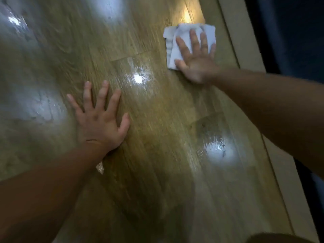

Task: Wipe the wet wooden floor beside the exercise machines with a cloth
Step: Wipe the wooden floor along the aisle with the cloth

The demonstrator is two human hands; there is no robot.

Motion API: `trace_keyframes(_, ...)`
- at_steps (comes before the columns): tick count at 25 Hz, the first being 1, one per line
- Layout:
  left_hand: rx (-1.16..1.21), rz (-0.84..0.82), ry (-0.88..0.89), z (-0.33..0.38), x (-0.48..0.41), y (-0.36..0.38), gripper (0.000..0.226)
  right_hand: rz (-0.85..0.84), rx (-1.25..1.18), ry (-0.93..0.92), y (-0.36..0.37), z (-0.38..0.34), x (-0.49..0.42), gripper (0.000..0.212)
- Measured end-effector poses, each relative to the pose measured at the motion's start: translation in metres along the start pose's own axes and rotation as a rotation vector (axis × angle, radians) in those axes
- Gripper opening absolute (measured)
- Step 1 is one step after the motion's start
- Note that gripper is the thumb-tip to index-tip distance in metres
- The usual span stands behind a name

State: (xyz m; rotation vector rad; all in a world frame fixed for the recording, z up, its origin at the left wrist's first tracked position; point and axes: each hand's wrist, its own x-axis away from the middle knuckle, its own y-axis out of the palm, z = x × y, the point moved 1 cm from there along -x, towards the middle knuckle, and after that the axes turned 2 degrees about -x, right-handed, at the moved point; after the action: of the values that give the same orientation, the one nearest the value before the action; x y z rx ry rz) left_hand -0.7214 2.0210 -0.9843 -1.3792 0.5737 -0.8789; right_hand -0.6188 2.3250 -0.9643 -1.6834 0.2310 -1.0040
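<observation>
Cloth [171, 34]: white, folded to a rough square, faint grey bands on its 9 o'clock edge, too blurred to read as print. It lies flat on the wooden floor [157, 111] at 1 o'clock in the view, just beside the pale trim strip [245, 41]. Right hand [196, 62]: palm down on the cloth, fingers straight and spread, pressing rather than gripping; the cloth shows beyond the fingertips and past the thumb. Left hand [100, 123]: at 9 o'clock, flat on bare floor, fingers splayed, holding nothing, well apart from the cloth. Floor: brown planks with visible grain and seams. Wet film shows as white glare patches near centre, at 4 o'clock, at 9 o'clock and at 11 o'clock. The trim runs 12 to 5 o'clock; beyond it is a dark blue-black area [289, 32], detail not resolvable.
</observation>
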Motion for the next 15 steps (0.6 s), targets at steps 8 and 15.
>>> trace_keyframes(8, 0.007, 0.083, -0.014, 0.002, 0.000, 0.006, 0.067, 0.216, -0.062, -0.062, 0.033, 0.052, 0.027, 0.064)
trace_keyframes(15, -0.002, 0.081, -0.024, 0.004, -0.002, 0.005, 0.067, 0.069, -0.053, -0.102, 0.183, 0.099, 0.316, 0.068)
